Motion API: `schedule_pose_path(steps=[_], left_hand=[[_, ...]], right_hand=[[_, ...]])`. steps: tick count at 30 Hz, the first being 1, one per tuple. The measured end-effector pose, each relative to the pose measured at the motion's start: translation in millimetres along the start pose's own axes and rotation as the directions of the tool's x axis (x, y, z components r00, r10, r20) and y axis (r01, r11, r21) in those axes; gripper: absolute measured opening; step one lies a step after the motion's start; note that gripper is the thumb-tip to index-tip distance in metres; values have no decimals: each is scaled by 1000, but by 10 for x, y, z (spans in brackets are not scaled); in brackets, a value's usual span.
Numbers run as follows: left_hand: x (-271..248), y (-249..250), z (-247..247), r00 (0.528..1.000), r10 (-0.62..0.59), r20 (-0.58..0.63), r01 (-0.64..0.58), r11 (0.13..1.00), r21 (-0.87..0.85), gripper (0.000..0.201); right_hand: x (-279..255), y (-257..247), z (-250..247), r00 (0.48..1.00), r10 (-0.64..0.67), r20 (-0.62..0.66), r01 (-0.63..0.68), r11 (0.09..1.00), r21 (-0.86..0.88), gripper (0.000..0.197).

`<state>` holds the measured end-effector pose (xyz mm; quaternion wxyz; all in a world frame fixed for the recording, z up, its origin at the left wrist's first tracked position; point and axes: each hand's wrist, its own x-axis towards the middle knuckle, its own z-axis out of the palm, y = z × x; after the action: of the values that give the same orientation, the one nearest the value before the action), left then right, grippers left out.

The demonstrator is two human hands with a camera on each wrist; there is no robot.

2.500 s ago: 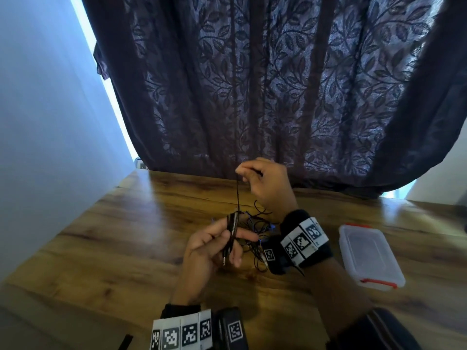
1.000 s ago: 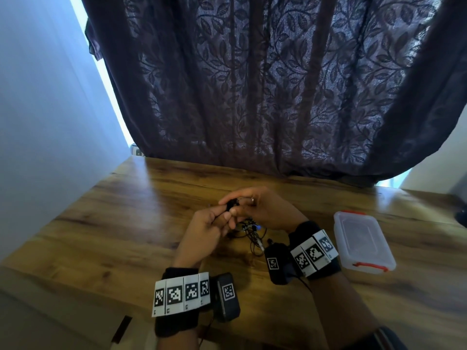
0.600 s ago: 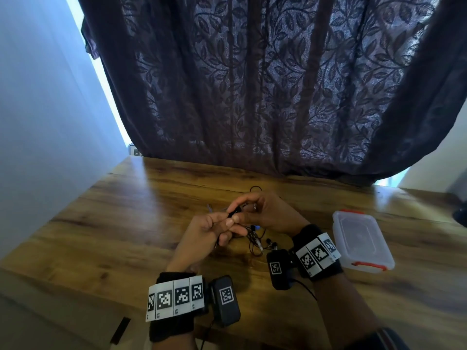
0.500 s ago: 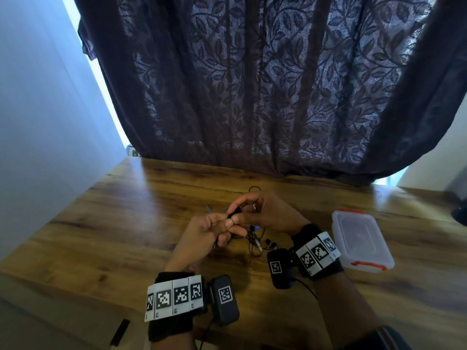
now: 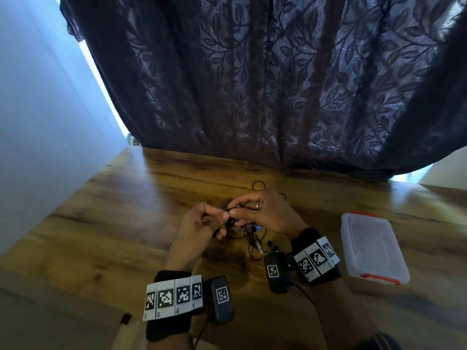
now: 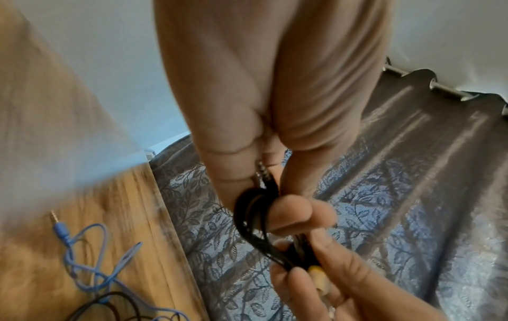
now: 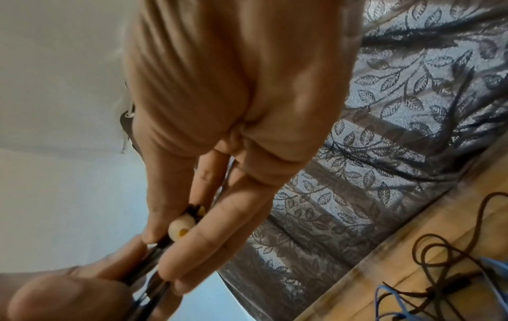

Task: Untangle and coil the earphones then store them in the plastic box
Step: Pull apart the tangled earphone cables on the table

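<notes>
Both hands meet above the middle of the wooden table (image 5: 101, 223). My left hand (image 5: 202, 221) pinches a folded bundle of black earphone cable (image 6: 253, 219), with the metal jack plug (image 6: 264, 173) poking up between its fingers. My right hand (image 5: 255, 210) pinches the other end of the same bundle, and a pale earbud (image 7: 181, 223) shows between its fingers. More tangled cable (image 5: 252, 238), black and blue, lies on the table under the hands. The clear plastic box (image 5: 371, 248) with red clips sits shut to the right.
A dark leaf-patterned curtain (image 5: 278, 84) hangs along the table's far edge, and a pale wall (image 5: 38, 109) stands at the left. A blue cable with a jack (image 6: 90, 249) lies loose on the wood. Black wrist cameras and marker bands sit on both forearms.
My right hand came down from holding a cable high above the table to meet the left hand. In the last half second both hands stay pinched together on the black bundle.
</notes>
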<state>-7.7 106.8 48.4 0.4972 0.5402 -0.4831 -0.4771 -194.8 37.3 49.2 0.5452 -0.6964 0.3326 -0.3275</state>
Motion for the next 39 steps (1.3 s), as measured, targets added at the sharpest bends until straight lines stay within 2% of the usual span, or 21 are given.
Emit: schedule_pose_path(steps=[3,6,9,12,15,19,22,26,29,35,37,39], left_hand=[[116,32,33,999,-16,-47,18,999,48,3],[234,63,44,993,1,-122,13,993,114,10],[316,88,37,978,93,-188,-37,959,280,12],[351,210,51,960,169,-224,-74,922,380,10],[387,366,49,969,153,-192,-58,902,428,8],[453,476,15,986,117,-118,-58,909,413,6],[527,487,1,988,89,-128,-28,910,413,7],[665,406,-50,981,-31,-193,81,963,259,18],[739,375,-72,981,-106,-165,138,971,194,25],[786,622,-90,990,-120,-75,139,917,373,21],[735,720,-62,994,-100,-39,107,920,376,31],[722,727,-35,998,-65,-10,64,909,412,20]], right_hand=[[126,71,-51,999,34,-25,-33,999,23,22],[254,46,-78,996,66,-59,-58,991,120,20],[353,-47,-78,993,75,-89,-60,985,159,16],[425,-176,-72,983,147,-108,-121,968,218,15],[423,-346,-55,962,224,-159,-168,938,304,17],[475,-488,-59,931,302,-206,-208,901,381,21],[546,-511,-68,907,348,-235,-239,888,392,22],[642,-466,-35,885,382,-265,-251,872,419,20],[698,-449,-5,856,424,-294,-286,864,414,16],[665,-610,4,776,515,-364,-338,827,450,18],[615,-653,17,756,527,-389,-332,820,466,18],[577,-655,13,746,522,-413,-321,825,465,17]])
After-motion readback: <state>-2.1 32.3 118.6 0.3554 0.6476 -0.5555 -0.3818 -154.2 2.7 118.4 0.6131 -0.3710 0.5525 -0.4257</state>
